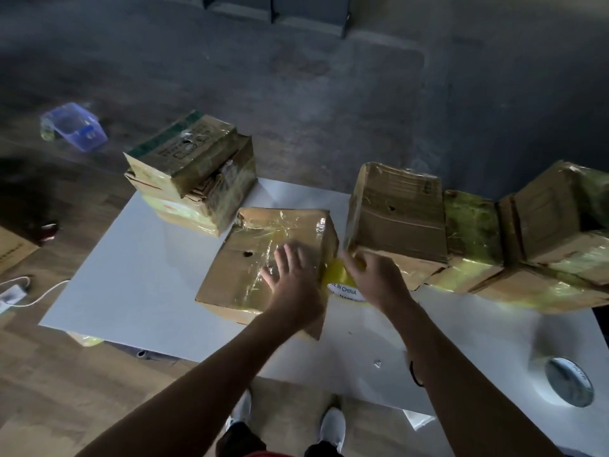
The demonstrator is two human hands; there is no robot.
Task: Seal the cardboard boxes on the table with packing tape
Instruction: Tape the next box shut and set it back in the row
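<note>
A cardboard box (250, 258) with shiny clear tape across its top lies in the middle of the white table (131, 282). My left hand (293, 278) lies flat on the taped top with fingers spread. My right hand (372, 275) grips a yellow roll of packing tape (339, 275) at the box's right side; the roll's white core label shows below my fingers. A taped stack of boxes (194, 169) stands at the back left. A row of taped boxes (398, 212) runs along the right, ending with a far box (553, 219).
A round silver cable port (568, 380) sits in the table's near right corner. On the floor lie a blue plastic container (74, 127), a white power strip with cord (13, 295) and another carton (13, 249) at the left edge. My shoes (331, 423) show below the table.
</note>
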